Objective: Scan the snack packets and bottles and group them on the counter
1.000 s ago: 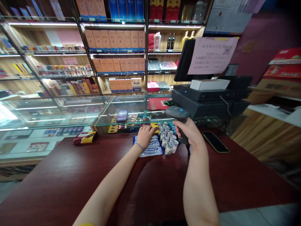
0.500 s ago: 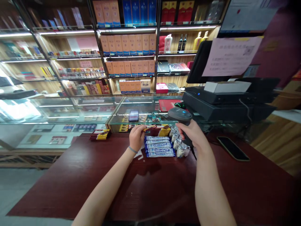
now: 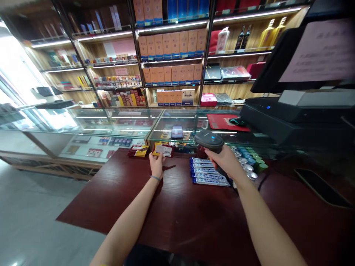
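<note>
Reddish-brown and wood-grained, the bench [image 3: 177,214] carries a group of blue-and-white packets [image 3: 206,173], laid lengthwise one behind another, probably to keep them together as one kind. To the left of these packets and slightly beyond them, the left hand [image 3: 156,166] has a red-and-yellow packet [image 3: 162,150] pinched at its lower edge, thumb and fingers nearly together. Its barcode [image 3: 167,151] faces the person; holding it so low seems meant to leave the print uncovered. Further left of the blue-and-white packets, a stack of similar packets [image 3: 138,150] lies at the far side of the bench.

The right hand [image 3: 226,162] is wrapped round the handle of a scanner [image 3: 209,138], which overlaps the far right part of the blue-and-white packets in this view. That grip leaves the scanner's head free above the fist; I cannot tell whether a trigger is pressed. Right of the blue-and-white packets stand lidded jars [image 3: 246,168] in rows, apparently sorted by kind. Well to their right lies a phone [image 3: 321,186], perhaps put aside to leave working room.
</note>
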`<control>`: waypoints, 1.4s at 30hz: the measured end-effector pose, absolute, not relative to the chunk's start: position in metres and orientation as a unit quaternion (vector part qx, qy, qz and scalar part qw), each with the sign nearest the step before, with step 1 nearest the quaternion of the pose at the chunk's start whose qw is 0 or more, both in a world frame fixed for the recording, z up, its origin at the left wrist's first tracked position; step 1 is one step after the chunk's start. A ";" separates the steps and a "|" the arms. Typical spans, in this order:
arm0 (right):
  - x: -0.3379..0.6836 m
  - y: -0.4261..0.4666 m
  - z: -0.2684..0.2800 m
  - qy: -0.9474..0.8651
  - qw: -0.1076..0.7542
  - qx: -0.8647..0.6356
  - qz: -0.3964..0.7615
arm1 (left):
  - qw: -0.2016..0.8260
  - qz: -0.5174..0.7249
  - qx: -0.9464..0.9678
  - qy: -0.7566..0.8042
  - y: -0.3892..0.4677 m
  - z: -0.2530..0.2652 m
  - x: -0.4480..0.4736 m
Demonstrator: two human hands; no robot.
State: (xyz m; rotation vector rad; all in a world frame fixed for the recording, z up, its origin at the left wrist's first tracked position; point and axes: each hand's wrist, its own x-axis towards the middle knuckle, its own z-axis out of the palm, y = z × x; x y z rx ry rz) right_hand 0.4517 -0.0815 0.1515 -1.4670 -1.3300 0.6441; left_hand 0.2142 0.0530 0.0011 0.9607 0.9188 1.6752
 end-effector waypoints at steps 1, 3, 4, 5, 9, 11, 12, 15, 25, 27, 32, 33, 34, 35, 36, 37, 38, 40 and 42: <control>0.446 -0.079 0.148 -0.552 0.499 -0.612 0.267 | 0.499 0.693 0.364 0.371 0.054 0.000 0.213; 0.436 -0.072 0.139 -0.559 0.484 -0.616 0.272 | 0.533 0.702 0.305 0.361 0.056 -0.002 0.210; 0.430 -0.069 0.133 -0.564 0.476 -0.617 0.274 | 0.546 0.705 0.278 0.358 0.056 -0.002 0.209; 0.425 -0.066 0.128 -0.570 0.466 -0.618 0.275 | 0.556 0.708 0.251 0.357 0.056 -0.003 0.208; 0.402 -0.059 0.105 -0.603 0.421 -0.632 0.245 | 0.572 0.715 0.194 0.352 0.058 -0.007 0.206; 0.391 -0.059 0.096 -0.621 0.398 -0.634 0.233 | 0.572 0.717 0.188 0.350 0.060 -0.008 0.205; 0.386 -0.059 0.092 -0.624 0.382 -0.639 0.237 | 0.572 0.717 0.187 0.352 0.061 -0.008 0.205; 0.378 -0.058 0.084 -0.630 0.342 -0.649 0.255 | 0.570 0.717 0.187 0.354 0.062 -0.010 0.205; 0.378 -0.056 0.068 -0.635 0.330 -0.647 0.263 | 0.572 0.723 0.206 0.329 0.064 -0.015 0.206; 0.377 -0.055 0.068 -0.632 0.334 -0.650 0.258 | 0.568 0.724 0.196 0.337 0.064 -0.015 0.206; 0.373 -0.057 0.074 -0.625 0.328 -0.657 0.265 | 0.562 0.722 0.186 0.357 0.064 -0.011 0.205; 0.373 -0.057 0.076 -0.624 0.327 -0.657 0.269 | 0.557 0.724 0.190 0.359 0.065 -0.010 0.203; 0.372 -0.058 0.077 -0.625 0.326 -0.656 0.272 | 0.548 0.729 0.197 0.360 0.066 -0.008 0.201; 0.372 -0.059 0.078 -0.626 0.327 -0.653 0.274 | 0.534 0.735 0.208 0.362 0.069 -0.006 0.198; 0.372 -0.059 0.078 -0.627 0.331 -0.650 0.274 | 0.514 0.745 0.218 0.366 0.072 -0.004 0.195; 0.372 -0.059 0.078 -0.629 0.336 -0.647 0.272 | 0.486 0.756 0.226 0.376 0.075 -0.001 0.190; 0.372 -0.059 0.078 -0.630 0.340 -0.644 0.270 | 0.451 0.769 0.232 0.390 0.079 0.003 0.184; 0.372 -0.059 0.076 -0.632 0.345 -0.642 0.265 | 0.364 0.791 0.247 0.426 0.087 0.011 0.169; 0.372 -0.059 0.075 -0.633 0.345 -0.641 0.262 | 0.268 0.800 0.283 0.456 0.094 0.018 0.151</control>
